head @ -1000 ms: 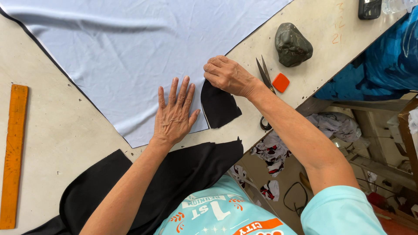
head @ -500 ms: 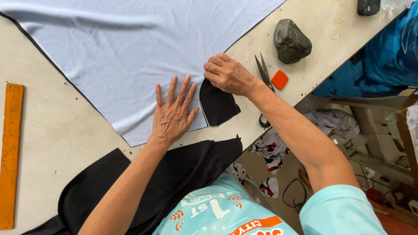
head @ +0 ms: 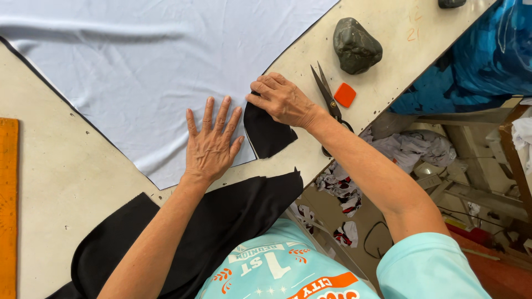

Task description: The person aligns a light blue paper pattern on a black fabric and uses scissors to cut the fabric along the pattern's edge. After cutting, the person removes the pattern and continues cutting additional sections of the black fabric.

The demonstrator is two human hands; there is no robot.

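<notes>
the left hand (head: 210,147) lies flat, fingers spread, on the white cloth (head: 149,66). just beside it, the right hand (head: 282,99) pinches the small black fabric piece (head: 269,135) on the counter (head: 55,182), near the scissors (head: 327,94).

Ruler (head: 8,207): I see it cut off at the left edge.
Scissors (head: 328,97): handles hidden — my right hand's (head: 282,99) wrist covers them.

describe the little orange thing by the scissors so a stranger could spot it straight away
On the cream cutting table, find the dark grey stone near its right edge. Just below it lie black scissors, and beside their blades sits the orange chalk: a small flat rounded square, the only bright orange piece there.
</notes>
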